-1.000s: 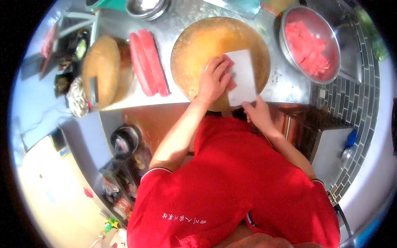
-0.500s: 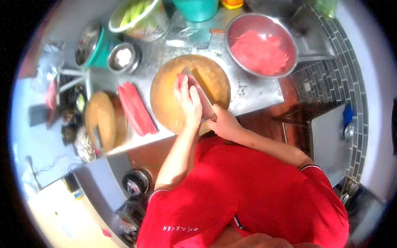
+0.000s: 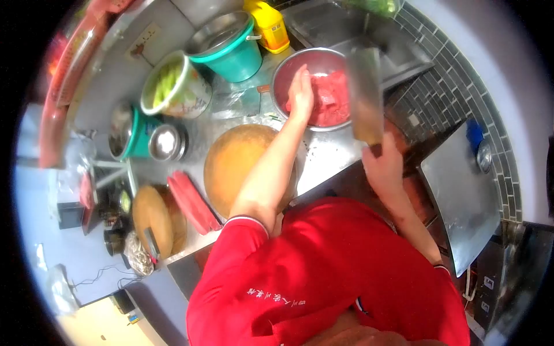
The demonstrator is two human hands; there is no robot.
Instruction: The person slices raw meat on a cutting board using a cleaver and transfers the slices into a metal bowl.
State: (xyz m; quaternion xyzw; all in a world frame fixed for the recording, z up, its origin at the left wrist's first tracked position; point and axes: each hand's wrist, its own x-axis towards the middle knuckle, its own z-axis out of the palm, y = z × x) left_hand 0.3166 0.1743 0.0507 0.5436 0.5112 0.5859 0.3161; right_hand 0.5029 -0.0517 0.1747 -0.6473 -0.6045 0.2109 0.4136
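My right hand (image 3: pixel 385 168) is wrapped around the handle of a cleaver (image 3: pixel 366 95), its wide blade held up, slightly blurred, by the right side of a metal bowl (image 3: pixel 281 108). Sliced red meat (image 3: pixel 333 109) lies inside that bowl. Over the bowl's left side is my left hand (image 3: pixel 301 97), open, fingers stretched out, and I see nothing held in it. My left forearm crosses above the round wooden chopping board (image 3: pixel 234 164), hiding part of it. Long pieces of red meat (image 3: pixel 192 202) lie on the metal table left of the board.
A second wooden block (image 3: pixel 153 216) with a dark-bladed knife (image 3: pixel 152 243) stands at the left. Behind the board are small metal bowls (image 3: pixel 165 143), a tub of green vegetables (image 3: pixel 151 106), a teal bucket (image 3: pixel 239 64) and a yellow jug (image 3: pixel 269 29). A sink (image 3: pixel 398 63) lies beyond the large bowl.
Both hands have left the chopping board. My left hand has moved forward and right to the meat bowl. My right hand has carried the cleaver right and raised it. The view has shifted.
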